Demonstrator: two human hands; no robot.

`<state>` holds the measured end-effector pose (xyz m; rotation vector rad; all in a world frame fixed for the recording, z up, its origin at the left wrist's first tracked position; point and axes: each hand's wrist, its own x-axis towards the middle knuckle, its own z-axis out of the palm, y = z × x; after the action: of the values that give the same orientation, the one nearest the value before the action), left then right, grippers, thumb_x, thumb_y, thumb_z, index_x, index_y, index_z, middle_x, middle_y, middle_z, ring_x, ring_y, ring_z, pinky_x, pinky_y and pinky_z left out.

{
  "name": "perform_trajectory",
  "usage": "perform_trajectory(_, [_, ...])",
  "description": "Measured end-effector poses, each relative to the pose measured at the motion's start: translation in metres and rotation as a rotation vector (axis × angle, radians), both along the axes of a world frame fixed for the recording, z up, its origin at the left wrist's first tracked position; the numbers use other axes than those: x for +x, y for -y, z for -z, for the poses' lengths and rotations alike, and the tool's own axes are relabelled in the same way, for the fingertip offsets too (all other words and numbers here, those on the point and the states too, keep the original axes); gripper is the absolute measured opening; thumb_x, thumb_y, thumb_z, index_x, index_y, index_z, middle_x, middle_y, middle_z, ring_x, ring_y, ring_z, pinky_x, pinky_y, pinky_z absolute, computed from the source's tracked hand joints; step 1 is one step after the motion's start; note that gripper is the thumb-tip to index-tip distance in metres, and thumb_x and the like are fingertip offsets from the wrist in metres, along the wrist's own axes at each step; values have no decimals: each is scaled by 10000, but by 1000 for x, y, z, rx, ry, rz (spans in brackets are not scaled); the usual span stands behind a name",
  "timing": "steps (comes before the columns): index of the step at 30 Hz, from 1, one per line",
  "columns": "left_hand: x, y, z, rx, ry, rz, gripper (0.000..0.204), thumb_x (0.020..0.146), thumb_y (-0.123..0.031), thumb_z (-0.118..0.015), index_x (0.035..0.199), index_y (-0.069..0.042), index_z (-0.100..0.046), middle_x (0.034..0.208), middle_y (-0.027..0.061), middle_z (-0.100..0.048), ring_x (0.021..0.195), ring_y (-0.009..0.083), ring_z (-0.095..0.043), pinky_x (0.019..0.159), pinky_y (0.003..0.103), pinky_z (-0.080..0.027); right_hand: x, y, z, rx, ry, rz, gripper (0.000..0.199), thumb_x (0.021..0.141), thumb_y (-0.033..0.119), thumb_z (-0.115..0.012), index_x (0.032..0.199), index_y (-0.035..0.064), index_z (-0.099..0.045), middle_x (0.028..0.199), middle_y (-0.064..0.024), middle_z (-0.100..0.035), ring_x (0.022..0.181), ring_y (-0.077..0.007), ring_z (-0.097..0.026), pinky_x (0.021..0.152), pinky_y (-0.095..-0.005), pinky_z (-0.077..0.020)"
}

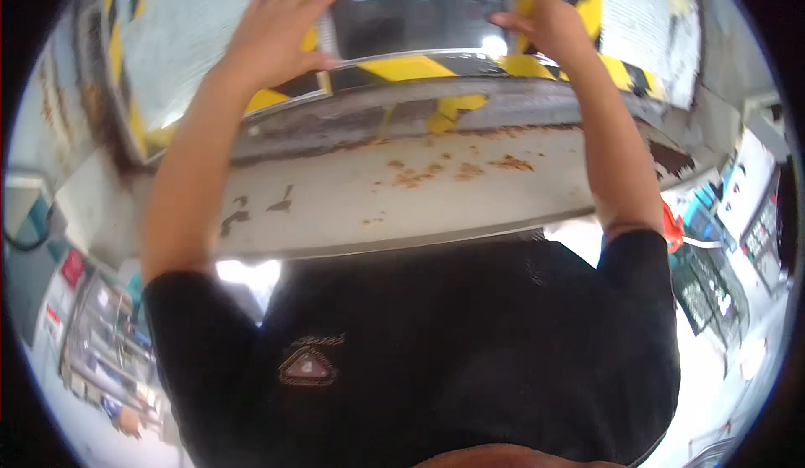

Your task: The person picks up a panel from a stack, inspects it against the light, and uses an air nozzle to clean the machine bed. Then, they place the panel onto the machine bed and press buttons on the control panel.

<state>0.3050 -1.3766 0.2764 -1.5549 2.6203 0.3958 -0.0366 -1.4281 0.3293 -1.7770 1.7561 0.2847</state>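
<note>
A glossy dark rectangular panel (pixel 411 28) with bright reflections lies at the top centre, within a yellow-and-black striped border. My left hand (pixel 281 32) is at the panel's left edge, fingers and thumb spread. At the right edge is my right hand (pixel 549 28), its thumb and a finger apart and pointing inward. Both hands look flat over the edges; whether they press on the panel cannot be made out. Some of the fingertips run to the top rim of the view.
A pale ledge (pixel 335 216) with rust and chipped paint runs between me and the panel. Yellow-and-black striped tape (pixel 402 68) borders the panel's near side. Light ribbed surfaces (pixel 184 40) flank it. A button panel (pixel 763 237) stands far right; shelving (pixel 101 325) lower left.
</note>
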Motion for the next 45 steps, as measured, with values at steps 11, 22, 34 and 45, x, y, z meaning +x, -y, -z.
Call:
perform_trajectory(11, [-24,24,-67,488,199,-18,945,823,-361,-754,1558,-173,-191,1608,233,-29,1486,411,-59,1194,483,-137,-31,-7,52,-201,-42,-117,888,774,586,-713,1510,249,-347,1004,-207,-705,898,-332,-712,783,-399,-559])
perform_trajectory(22, [-1,12,-17,112,58,-31,978,729,-316,-820,1532,-294,-262,1617,140,-140,1476,363,-170,1177,493,-219,-32,-4,46,-275,5,-122,924,748,535,-764,1509,228,-341,936,-244,-689,852,-383,-692,724,-438,-533])
perform_trajectory(34, [-11,17,-41,240,119,-41,951,727,-387,-814,1519,-258,-306,1616,139,-131,1481,354,-165,1187,463,-207,-11,-1,14,-92,-55,-43,954,738,448,-803,1522,197,-321,1022,-218,-696,924,-366,-691,813,-408,-531])
perform_trajectory(45, [-7,18,-37,243,110,-11,960,728,-380,-812,1524,-229,-297,1621,128,-133,1485,356,-152,1193,465,-188,-15,0,21,-127,-41,-56,957,735,482,-788,1521,200,-321,1010,-219,-698,918,-370,-693,797,-417,-534])
